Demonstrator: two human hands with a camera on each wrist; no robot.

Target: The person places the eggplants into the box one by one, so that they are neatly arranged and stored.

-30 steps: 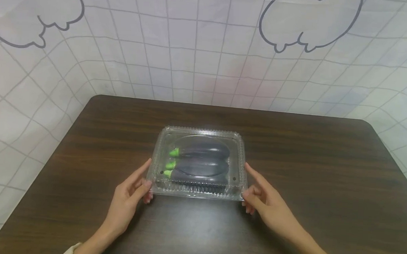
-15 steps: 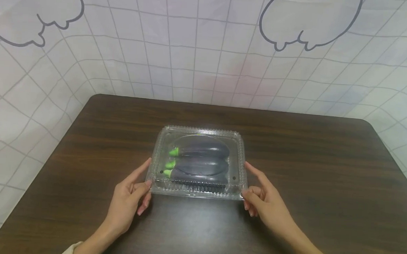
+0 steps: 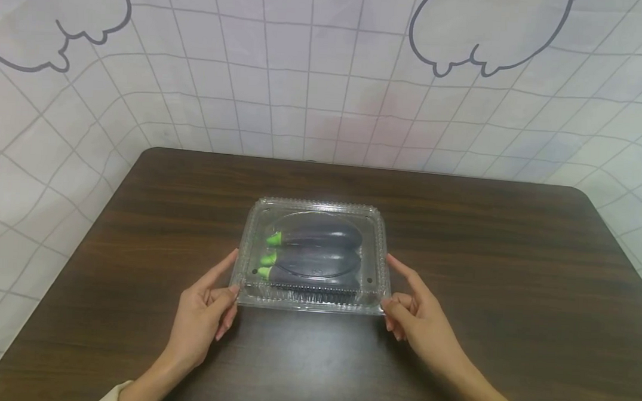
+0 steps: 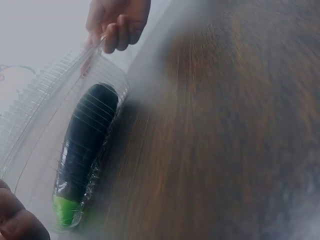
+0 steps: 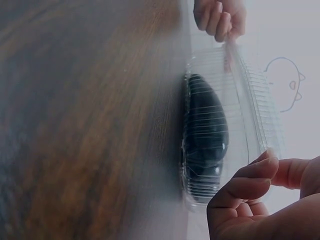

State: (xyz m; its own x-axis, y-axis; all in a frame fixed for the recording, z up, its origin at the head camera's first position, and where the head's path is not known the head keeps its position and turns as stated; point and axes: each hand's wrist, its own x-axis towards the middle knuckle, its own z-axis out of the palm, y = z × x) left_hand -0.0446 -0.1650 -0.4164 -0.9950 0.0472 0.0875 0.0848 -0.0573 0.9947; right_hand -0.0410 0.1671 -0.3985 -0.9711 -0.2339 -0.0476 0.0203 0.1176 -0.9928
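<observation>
A clear plastic clamshell box point(image 3: 313, 305) sits at mid-table in the head view, lid down. Three dark purple eggplants point(image 3: 318, 263) with green stem ends lie side by side inside, stems to the left. My left hand point(image 3: 197, 318) pinches the rim at the near left corner, its index finger along the side. At the near right corner my right hand point(image 3: 428, 328) pinches the rim likewise; in the right wrist view that hand point(image 5: 255, 200) has thumb and fingers meeting at the rim. Through the ribbed wall one eggplant point(image 4: 87, 140) shows in the left wrist view.
The dark wood-grain table point(image 3: 512, 262) spreads out on both sides of the box. Behind it and along both sides hangs a white grid-patterned cloth point(image 3: 283, 73) with cartoon outlines.
The box stays in place with both hands at its corners. Since one second ago the left hand's lower fingers have drawn down off the box edge slightly.
</observation>
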